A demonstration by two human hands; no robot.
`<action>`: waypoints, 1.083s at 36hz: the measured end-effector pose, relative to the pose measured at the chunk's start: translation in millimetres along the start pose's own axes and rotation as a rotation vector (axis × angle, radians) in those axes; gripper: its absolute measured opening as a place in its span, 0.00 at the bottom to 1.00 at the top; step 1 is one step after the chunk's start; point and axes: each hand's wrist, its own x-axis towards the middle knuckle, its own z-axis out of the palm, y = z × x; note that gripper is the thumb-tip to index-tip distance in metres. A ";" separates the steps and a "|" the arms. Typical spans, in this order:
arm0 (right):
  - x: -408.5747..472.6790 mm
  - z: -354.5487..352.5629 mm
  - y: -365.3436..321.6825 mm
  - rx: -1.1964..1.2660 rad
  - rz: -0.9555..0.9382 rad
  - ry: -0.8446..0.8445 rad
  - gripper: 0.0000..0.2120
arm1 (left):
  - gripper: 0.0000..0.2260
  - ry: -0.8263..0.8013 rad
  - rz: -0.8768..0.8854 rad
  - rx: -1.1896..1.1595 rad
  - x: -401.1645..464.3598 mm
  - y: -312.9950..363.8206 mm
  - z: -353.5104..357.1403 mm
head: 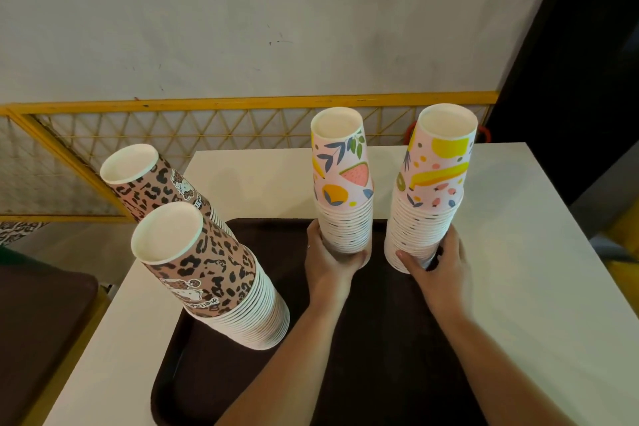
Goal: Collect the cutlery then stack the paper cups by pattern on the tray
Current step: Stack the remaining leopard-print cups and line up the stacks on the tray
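Observation:
A dark brown tray [380, 339] lies on a white table [539, 287]. Two tall stacks of upside-down leopard-print cups stand on its left side, one nearer [214, 273] and one farther [155, 183]. Two tall stacks of fruit-pattern cups stand at the tray's far side. My left hand [328, 263] grips the base of the left fruit stack [344, 183]. My right hand [439, 266] grips the base of the right fruit stack [432, 190]. No cutlery is in view.
A yellow metal lattice rail [221, 128] runs behind the table against a white wall. A dark brown seat [38, 322] sits at the left. Something red [484, 135] peeks out behind the right stack. Bare table top lies right of the tray.

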 end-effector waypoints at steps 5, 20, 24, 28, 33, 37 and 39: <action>-1.7 1.1 4.1 -0.002 -0.019 0.006 0.40 | 0.42 0.031 0.015 0.060 -7.1 -6.0 2.1; -90.3 18.9 -46.2 -0.063 -0.139 0.103 0.27 | 0.20 0.236 0.568 0.211 -128.5 8.4 -62.7; -114.1 31.8 -66.7 -0.014 -0.193 -0.091 0.28 | 0.19 0.266 0.468 0.204 -144.9 -8.1 -100.5; -133.9 51.0 -86.3 -0.004 -0.226 -0.291 0.36 | 0.26 0.338 0.262 0.230 -144.8 -28.5 -135.3; -152.9 81.0 -107.6 0.001 -0.187 -0.360 0.45 | 0.24 0.404 0.018 0.215 -116.3 -40.3 -177.4; -163.2 104.4 -118.0 0.017 -0.141 -0.297 0.47 | 0.27 0.282 -0.019 0.199 -82.4 -48.1 -201.2; -165.9 117.1 -118.8 0.017 -0.117 -0.238 0.47 | 0.31 0.197 -0.007 0.176 -64.1 -49.6 -207.6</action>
